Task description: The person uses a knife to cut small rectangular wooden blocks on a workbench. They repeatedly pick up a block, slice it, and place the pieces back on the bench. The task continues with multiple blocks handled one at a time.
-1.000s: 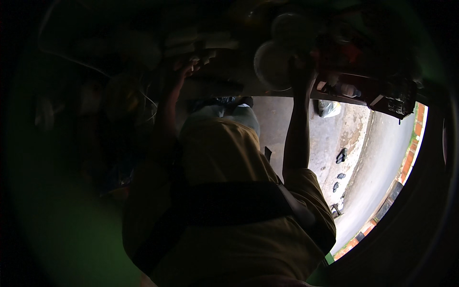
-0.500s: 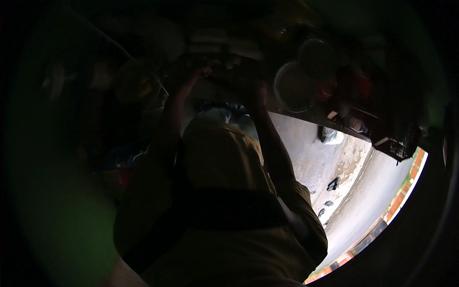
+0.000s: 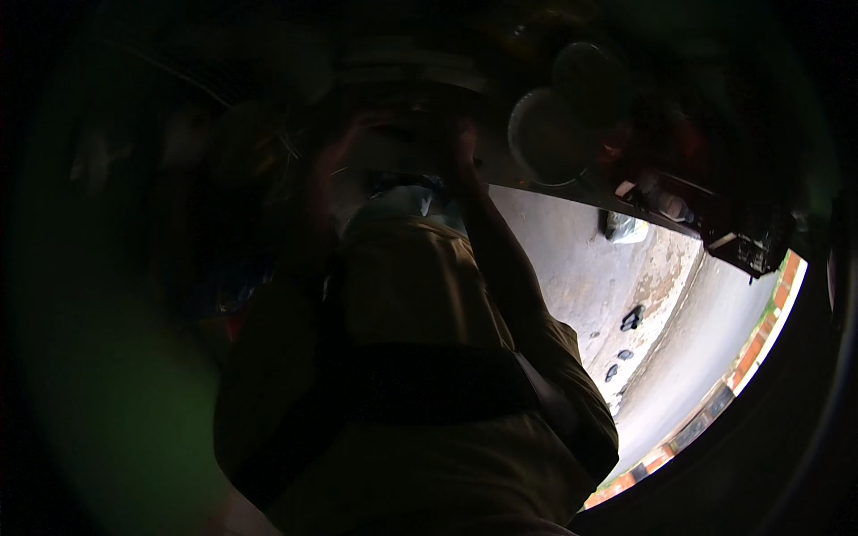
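Head view. We find the scene very dark; most of the upper field is in shadow and detail is poor.

We see the person's torso in a mustard shirt (image 3: 402, 304) filling the lower centre, with a dark strap (image 3: 420, 393) across it.

Both arms are raised toward twelve o'clock. The left hand (image 3: 344, 147) sits at about eleven o'clock of the picture, blurred and dim. The right hand (image 3: 460, 143) sits just right of twelve o'clock, its forearm running down to the shirt sleeve at about four o'clock.

Both hands reach up to the underside of a pale flat stack (image 3: 407, 71) at twelve o'clock, which looks like plates or lids; we cannot tell which. The right hand appears to touch its lower edge. We cannot tell whether the left touches it.

Finger state: we cannot tell for either hand; shadow and blur hide whether the fingers are spread, narrowed or closed on anything.

At one o'clock of the right hand hangs a round pale disc (image 3: 545, 134), near but apart from it.

At three to four o'clock we note sunlit pavement (image 3: 643, 295) and a red-and-white kerb (image 3: 751, 348).
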Motion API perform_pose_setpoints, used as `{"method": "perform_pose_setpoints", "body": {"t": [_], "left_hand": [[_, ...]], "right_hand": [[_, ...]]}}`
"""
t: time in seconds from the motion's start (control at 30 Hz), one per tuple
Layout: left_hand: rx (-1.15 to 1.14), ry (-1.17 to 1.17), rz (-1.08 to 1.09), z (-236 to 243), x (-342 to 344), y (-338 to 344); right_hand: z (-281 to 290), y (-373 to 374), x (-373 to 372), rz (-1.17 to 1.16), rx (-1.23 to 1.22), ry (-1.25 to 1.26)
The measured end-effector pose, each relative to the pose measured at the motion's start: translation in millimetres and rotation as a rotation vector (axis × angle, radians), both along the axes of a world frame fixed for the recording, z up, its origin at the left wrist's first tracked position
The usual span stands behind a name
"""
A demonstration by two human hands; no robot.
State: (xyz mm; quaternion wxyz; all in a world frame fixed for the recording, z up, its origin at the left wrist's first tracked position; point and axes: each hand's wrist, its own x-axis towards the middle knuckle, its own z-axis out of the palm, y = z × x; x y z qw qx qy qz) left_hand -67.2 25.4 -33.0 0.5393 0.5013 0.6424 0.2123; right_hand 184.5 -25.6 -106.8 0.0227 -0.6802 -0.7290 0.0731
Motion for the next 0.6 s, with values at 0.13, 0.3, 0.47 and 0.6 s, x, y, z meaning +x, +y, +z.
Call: {"method": "perform_pose_setpoints", "body": {"t": [0.13, 0.3, 0.47, 0.6], "left_hand": [[0.034, -0.184, 0.09, -7, -2, 8], [0.048, -0.484, 0.178, 45, 15, 4], [0.032, -0.465, 0.193, 54, 15, -3], [-0.026, -0.737, 0.277, 49, 6, -14]], "right_hand": [[57, 14, -10, -0.047, -0.046, 0.305], [71, 28, -17, -0.134, -0.037, 0.556], [48, 31, -15, -0.183, 0.109, 0.522], [91, 28, -6, -0.157, -0.179, 0.367]]}}
